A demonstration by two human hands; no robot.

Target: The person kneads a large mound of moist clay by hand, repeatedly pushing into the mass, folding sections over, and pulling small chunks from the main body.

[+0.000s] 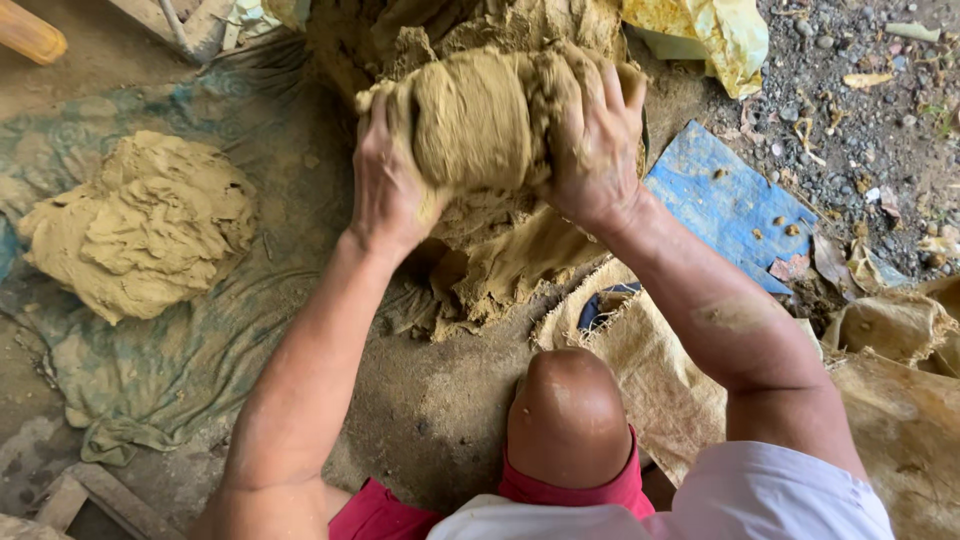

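Left hand (388,190) and right hand (592,140) clasp a lump of wet clay (478,120) from either side, fingers closed around it, at the far centre above a larger clay mass (500,260). A second clay heap (135,225) lies left on cloth (170,380).

Packed dirt floor (430,410), daylight. Faded teal cloth (150,370) spread at left, burlap sacks (900,420) at right, blue board (725,200) beside gravel patch (870,90), yellow plastic sheet (715,30) up top.
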